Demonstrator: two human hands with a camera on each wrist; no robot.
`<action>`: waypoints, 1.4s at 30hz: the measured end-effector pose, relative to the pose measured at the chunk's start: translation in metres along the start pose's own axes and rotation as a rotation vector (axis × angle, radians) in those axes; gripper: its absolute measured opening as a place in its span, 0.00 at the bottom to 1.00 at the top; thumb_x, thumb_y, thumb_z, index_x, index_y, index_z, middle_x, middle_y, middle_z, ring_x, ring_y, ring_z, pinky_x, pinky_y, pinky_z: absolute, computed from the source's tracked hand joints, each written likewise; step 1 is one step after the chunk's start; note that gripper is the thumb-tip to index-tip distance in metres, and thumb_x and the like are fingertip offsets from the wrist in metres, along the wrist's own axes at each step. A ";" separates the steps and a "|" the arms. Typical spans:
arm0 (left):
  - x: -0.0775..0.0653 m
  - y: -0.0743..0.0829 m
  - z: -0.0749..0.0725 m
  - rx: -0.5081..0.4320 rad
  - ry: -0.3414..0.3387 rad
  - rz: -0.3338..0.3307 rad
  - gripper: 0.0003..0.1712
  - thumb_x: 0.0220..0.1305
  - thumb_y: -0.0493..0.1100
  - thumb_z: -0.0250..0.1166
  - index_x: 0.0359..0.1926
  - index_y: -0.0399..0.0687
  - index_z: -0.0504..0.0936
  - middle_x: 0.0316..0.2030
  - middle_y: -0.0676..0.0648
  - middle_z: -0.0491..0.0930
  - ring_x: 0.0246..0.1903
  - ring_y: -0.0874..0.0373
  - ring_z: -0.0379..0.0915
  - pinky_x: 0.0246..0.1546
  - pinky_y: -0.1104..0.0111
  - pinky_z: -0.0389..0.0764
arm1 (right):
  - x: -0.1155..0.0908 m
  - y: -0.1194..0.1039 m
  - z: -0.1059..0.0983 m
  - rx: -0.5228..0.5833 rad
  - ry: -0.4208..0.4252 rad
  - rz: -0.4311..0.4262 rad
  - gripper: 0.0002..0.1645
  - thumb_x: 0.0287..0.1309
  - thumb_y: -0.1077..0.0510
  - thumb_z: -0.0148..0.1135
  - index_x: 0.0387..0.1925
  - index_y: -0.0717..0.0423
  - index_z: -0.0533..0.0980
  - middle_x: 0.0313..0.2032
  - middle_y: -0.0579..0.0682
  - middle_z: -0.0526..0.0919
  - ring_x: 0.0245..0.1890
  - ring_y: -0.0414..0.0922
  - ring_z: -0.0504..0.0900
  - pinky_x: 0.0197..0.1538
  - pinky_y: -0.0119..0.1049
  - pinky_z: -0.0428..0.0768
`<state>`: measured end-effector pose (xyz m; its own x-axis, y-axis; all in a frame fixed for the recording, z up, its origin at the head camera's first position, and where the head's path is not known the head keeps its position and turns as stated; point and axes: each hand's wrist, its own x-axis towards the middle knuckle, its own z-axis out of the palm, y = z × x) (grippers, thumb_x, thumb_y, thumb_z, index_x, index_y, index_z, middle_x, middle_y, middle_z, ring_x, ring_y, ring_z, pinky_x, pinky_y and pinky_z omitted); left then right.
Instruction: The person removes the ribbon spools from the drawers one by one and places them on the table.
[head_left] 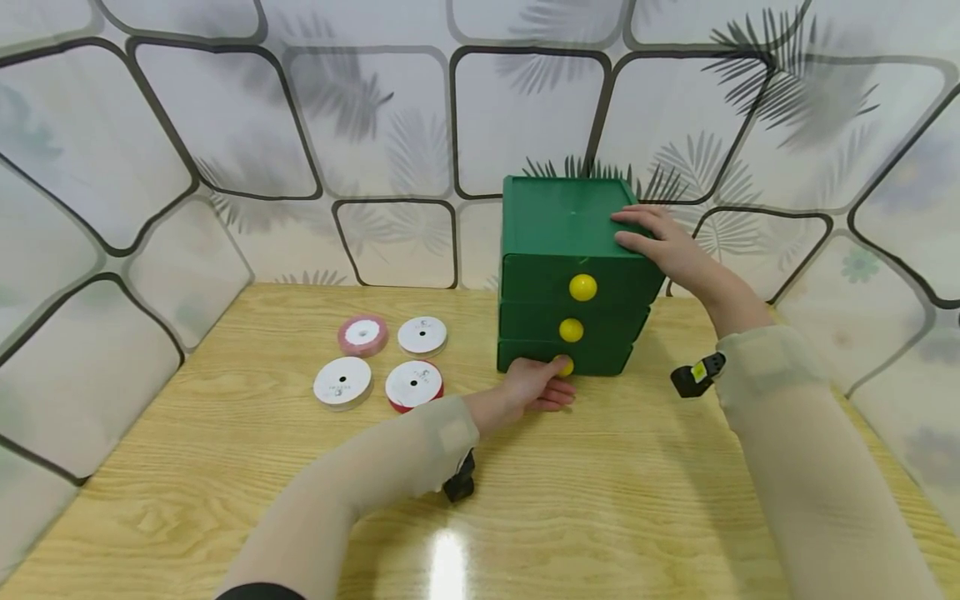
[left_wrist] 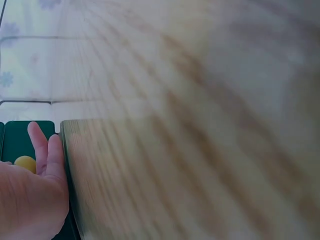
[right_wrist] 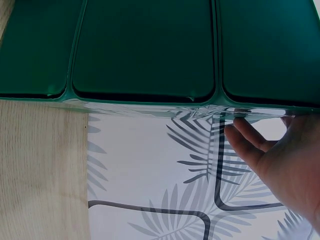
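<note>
A green three-drawer cabinet (head_left: 567, 218) stands on the table with its drawers closed. Each drawer front has a round yellow knob. My left hand (head_left: 528, 385) is at the bottom drawer; its thumb lies against the bottom knob (head_left: 567, 366), with the other fingers extended below. In the left wrist view this knob (left_wrist: 25, 163) shows between the thumb side and the fingers. My right hand (head_left: 671, 246) rests on the cabinet's top right edge with its fingers apart. The right wrist view shows that hand (right_wrist: 285, 165) beside the cabinet's green side (right_wrist: 145, 50).
Left of the cabinet lie several ribbon spools: a pink one (head_left: 363, 335), a red-edged one (head_left: 414, 384) and white ones (head_left: 422, 335). A patterned backdrop (head_left: 397, 150) rises behind the wooden table (head_left: 570, 500) and along both sides.
</note>
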<state>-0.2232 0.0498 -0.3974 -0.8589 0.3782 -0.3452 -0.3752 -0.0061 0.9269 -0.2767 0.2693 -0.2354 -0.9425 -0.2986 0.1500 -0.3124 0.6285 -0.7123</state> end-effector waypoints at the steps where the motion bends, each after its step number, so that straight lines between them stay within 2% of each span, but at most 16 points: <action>1: 0.000 0.000 0.000 -0.001 -0.001 -0.001 0.25 0.71 0.50 0.59 0.45 0.26 0.82 0.36 0.36 0.85 0.23 0.61 0.82 0.27 0.70 0.83 | 0.000 0.000 0.000 0.000 0.001 0.001 0.33 0.72 0.51 0.50 0.71 0.62 0.59 0.72 0.60 0.46 0.71 0.60 0.43 0.68 0.62 0.47; 12: -0.008 -0.002 0.002 0.007 -0.002 0.008 0.26 0.70 0.49 0.61 0.46 0.25 0.81 0.36 0.36 0.85 0.22 0.62 0.81 0.29 0.69 0.83 | -0.001 -0.002 0.000 -0.019 0.001 0.004 0.33 0.72 0.50 0.50 0.71 0.62 0.59 0.72 0.61 0.46 0.71 0.60 0.43 0.67 0.63 0.46; 30: -0.047 -0.012 0.010 0.053 -0.054 -0.017 0.24 0.68 0.51 0.62 0.42 0.29 0.84 0.33 0.38 0.85 0.23 0.62 0.81 0.31 0.67 0.83 | -0.002 -0.004 0.000 -0.022 -0.007 0.007 0.34 0.72 0.50 0.49 0.71 0.62 0.58 0.73 0.61 0.44 0.72 0.60 0.42 0.67 0.63 0.47; 42: -0.076 -0.030 0.017 0.087 -0.072 -0.013 0.23 0.69 0.50 0.61 0.40 0.30 0.85 0.31 0.40 0.86 0.26 0.58 0.83 0.33 0.65 0.84 | -0.003 -0.004 0.000 0.007 -0.015 0.019 0.34 0.72 0.49 0.49 0.72 0.62 0.57 0.73 0.60 0.43 0.72 0.61 0.41 0.67 0.63 0.46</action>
<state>-0.1403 0.0371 -0.3963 -0.8256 0.4437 -0.3485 -0.3514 0.0788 0.9329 -0.2729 0.2679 -0.2330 -0.9465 -0.2969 0.1262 -0.2934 0.6292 -0.7197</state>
